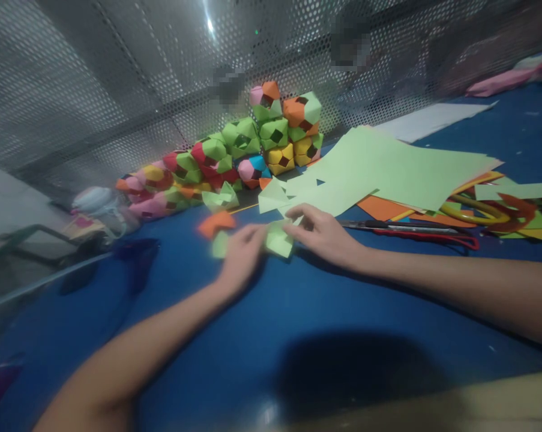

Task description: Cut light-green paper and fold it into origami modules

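Note:
A small folded piece of light green paper [278, 240] is between my hands, just above the blue table. My left hand [242, 255] is closed, its fingertips at the paper's left edge. From the other side my right hand [321, 238] pinches the same piece with bent fingers. To the left of it lie a blurred orange folded paper [216, 223] and a small green paper [219, 245]. Beyond my hands rests another light green folded piece [221, 197].
Stacked paper balls [241, 137] in several colours stand along a perforated metal panel [176, 72]. To the right, a pile of green sheets [388, 165] covers orange ones. A utility knife [401, 227], red-handled scissors [446, 239] and yellow-handled scissors [478, 213] lie beside the blue table's [198, 360] paper scraps.

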`<state>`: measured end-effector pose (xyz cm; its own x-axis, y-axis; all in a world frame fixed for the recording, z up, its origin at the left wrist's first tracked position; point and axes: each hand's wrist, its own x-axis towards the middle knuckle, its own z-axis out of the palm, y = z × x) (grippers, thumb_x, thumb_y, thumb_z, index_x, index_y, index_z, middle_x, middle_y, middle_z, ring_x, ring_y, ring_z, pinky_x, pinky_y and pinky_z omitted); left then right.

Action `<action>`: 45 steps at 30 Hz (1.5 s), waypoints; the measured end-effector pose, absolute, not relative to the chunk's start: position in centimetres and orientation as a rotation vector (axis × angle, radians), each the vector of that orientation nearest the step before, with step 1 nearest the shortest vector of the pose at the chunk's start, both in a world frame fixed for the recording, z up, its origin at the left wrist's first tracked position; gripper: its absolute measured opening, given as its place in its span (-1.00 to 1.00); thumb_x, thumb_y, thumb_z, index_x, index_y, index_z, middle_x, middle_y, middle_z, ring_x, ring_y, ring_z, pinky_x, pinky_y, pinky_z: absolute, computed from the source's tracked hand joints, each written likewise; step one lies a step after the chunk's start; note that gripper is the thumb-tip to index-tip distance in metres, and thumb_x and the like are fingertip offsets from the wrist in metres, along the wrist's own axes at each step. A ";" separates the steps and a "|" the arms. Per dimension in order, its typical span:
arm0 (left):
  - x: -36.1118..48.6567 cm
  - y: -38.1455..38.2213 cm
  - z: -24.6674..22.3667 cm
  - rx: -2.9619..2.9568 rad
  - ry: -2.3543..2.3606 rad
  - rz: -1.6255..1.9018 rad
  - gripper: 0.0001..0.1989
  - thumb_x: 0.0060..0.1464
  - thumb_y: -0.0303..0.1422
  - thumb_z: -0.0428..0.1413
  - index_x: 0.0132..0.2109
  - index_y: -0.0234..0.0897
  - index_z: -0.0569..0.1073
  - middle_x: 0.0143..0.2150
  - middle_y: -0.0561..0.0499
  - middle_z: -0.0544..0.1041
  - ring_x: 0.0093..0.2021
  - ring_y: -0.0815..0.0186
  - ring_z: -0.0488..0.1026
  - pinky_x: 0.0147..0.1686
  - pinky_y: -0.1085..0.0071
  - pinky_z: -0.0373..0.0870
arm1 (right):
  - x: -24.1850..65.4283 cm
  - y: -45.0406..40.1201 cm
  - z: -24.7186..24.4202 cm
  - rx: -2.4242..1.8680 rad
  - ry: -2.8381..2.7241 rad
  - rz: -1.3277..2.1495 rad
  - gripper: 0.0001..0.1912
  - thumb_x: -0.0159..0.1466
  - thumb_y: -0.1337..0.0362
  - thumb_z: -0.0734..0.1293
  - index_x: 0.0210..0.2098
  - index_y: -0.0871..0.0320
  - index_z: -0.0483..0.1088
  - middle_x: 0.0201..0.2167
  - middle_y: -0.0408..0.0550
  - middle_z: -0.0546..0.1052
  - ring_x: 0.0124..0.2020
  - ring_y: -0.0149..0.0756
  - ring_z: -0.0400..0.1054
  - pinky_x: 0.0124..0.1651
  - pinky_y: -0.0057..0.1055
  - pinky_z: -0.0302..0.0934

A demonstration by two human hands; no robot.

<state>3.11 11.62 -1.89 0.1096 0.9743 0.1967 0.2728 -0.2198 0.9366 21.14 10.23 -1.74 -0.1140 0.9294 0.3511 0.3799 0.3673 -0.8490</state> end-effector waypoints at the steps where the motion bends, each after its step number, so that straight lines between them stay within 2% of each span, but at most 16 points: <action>1: 3.1 11.7 -2.0 1.592 1.246 1.174 -0.77 0.03 -0.22 0.13 -0.30 -0.30 0.53 -0.36 0.00 0.52 -0.34 0.32 0.42 -0.31 0.39 0.37 | 21.1 10.3 -1.8 -1.200 -1.691 0.737 -0.77 0.18 0.11 0.26 -0.32 0.16 0.34 -0.43 -0.11 0.45 -0.49 -0.39 0.24 -0.39 -0.41 0.13; 4: 3.2 11.7 -2.1 1.568 1.233 1.189 -0.81 0.01 -0.26 0.14 -0.27 -0.30 0.51 -0.31 -0.01 0.52 -0.33 0.34 0.42 -0.29 0.39 0.38 | 21.1 10.6 -2.1 -1.226 -1.735 0.712 -0.80 0.20 0.18 0.22 -0.48 0.15 0.30 -0.52 -0.14 0.41 -0.47 -0.37 0.24 -0.38 -0.41 0.10; 9: 3.6 11.2 -1.7 1.636 1.213 1.118 -0.75 -0.02 -0.31 0.16 -0.15 -0.27 0.48 -0.17 -0.03 0.51 -0.25 0.34 0.42 -0.25 0.42 0.35 | 21.0 10.7 -2.7 -1.162 -1.804 0.635 -0.83 0.19 0.25 0.22 -0.51 0.16 0.30 -0.55 -0.14 0.41 -0.49 -0.38 0.24 -0.38 -0.42 0.08; 11: 3.6 11.2 -1.6 1.680 1.221 1.080 -0.78 0.00 -0.28 0.15 -0.19 -0.28 0.49 -0.21 -0.03 0.52 -0.24 0.33 0.41 -0.25 0.42 0.33 | 21.0 10.6 -2.7 -1.115 -1.843 0.631 -0.81 0.19 0.25 0.22 -0.51 0.17 0.32 -0.55 -0.13 0.42 -0.49 -0.38 0.25 -0.37 -0.42 0.08; 14: 3.6 11.2 -1.5 1.744 1.236 1.037 -0.81 0.02 -0.25 0.13 -0.32 -0.29 0.49 -0.35 0.02 0.50 -0.31 0.34 0.38 -0.30 0.43 0.28 | 21.0 10.4 -2.5 -1.045 -1.837 0.651 -0.80 0.22 0.20 0.23 -0.45 0.18 0.35 -0.51 -0.11 0.45 -0.48 -0.39 0.26 -0.39 -0.44 0.10; 17: 3.5 11.2 -1.4 1.793 1.238 0.988 -0.82 0.02 -0.25 0.12 -0.37 -0.29 0.47 -0.41 0.05 0.47 -0.37 0.37 0.34 -0.34 0.44 0.25 | 21.0 10.4 -2.4 -0.995 -1.803 0.610 -0.82 0.23 0.23 0.22 -0.41 0.19 0.38 -0.46 -0.09 0.47 -0.45 -0.38 0.29 -0.38 -0.44 0.13; 22: 3.7 10.9 -1.0 1.815 1.204 0.945 -0.83 0.02 -0.25 0.13 -0.32 -0.28 0.49 -0.39 0.05 0.48 -0.36 0.36 0.33 -0.34 0.45 0.24 | 21.1 10.4 -2.4 -0.930 -1.841 0.528 -0.83 0.25 0.29 0.21 -0.42 0.19 0.38 -0.46 -0.08 0.48 -0.42 -0.37 0.31 -0.33 -0.42 0.16; 28: 3.5 11.3 -1.4 1.715 1.211 1.069 -0.79 0.02 -0.22 0.12 -0.32 -0.29 0.48 -0.37 0.03 0.48 -0.35 0.36 0.34 -0.35 0.45 0.25 | 21.0 10.2 -2.0 -1.032 -1.840 0.635 -0.82 0.22 0.20 0.25 -0.34 0.21 0.37 -0.38 -0.05 0.47 -0.43 -0.37 0.28 -0.36 -0.40 0.15; 40: 3.8 11.1 -1.1 1.759 1.211 0.993 -0.93 -0.05 -0.40 0.12 -0.37 -0.30 0.39 -0.43 0.10 0.39 -0.40 0.41 0.29 -0.35 0.47 0.23 | 20.9 10.3 -2.4 -1.088 -1.854 0.661 -0.86 0.18 0.26 0.21 -0.47 0.16 0.28 -0.52 -0.13 0.41 -0.48 -0.39 0.23 -0.39 -0.42 0.09; 45: 3.9 10.4 -1.2 1.806 1.191 0.984 -0.88 0.01 -0.33 0.11 -0.32 -0.29 0.38 -0.43 0.08 0.39 -0.41 0.41 0.31 -0.34 0.44 0.25 | 21.1 10.3 -2.1 -1.108 -1.756 0.756 -0.84 0.15 0.21 0.22 -0.49 0.16 0.31 -0.55 -0.15 0.39 -0.49 -0.40 0.22 -0.40 -0.43 0.09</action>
